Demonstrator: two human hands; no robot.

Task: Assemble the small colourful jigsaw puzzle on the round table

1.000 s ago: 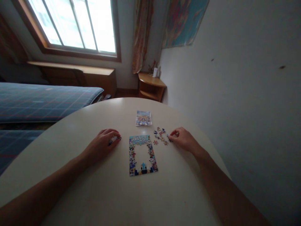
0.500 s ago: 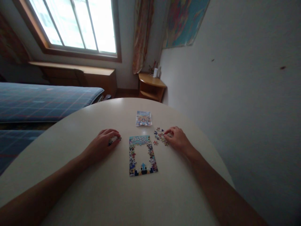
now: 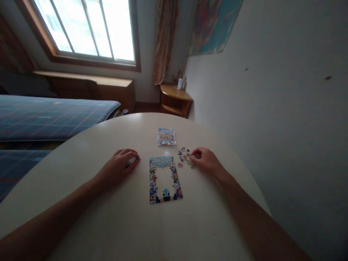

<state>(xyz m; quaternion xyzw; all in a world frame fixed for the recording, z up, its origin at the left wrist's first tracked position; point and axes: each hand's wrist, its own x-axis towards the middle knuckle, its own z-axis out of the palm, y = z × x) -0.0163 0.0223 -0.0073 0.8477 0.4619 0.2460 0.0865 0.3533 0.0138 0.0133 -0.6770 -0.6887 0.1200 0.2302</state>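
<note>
On the white table, a partly assembled jigsaw puzzle [image 3: 176, 178] has its border joined and a bare middle; light blue lettering runs along its top. My left hand [image 3: 119, 163] rests to its left, fingers curved around a few puzzle pieces [image 3: 132, 160] on the table, with a gap between thumb and forefinger. On the other side, my right hand [image 3: 205, 160] is closed in a pinch at the edge of a loose heap of puzzle pieces [image 3: 185, 156]. A small dark piece shows at its fingertips. One reddish piece [image 3: 179, 165] lies nearest the puzzle.
A small printed picture sheet [image 3: 166, 136] lies beyond the puzzle. The round table [image 3: 114, 224] stands close to the wall [image 3: 272, 119] on the right. A plaid-covered bed [image 3: 54, 116] is to the left, and a wooden corner shelf [image 3: 176, 93] stands behind.
My right hand's fingers have closed slightly and shifted a touch at the heap's edge. My left hand and the puzzle have not moved.
</note>
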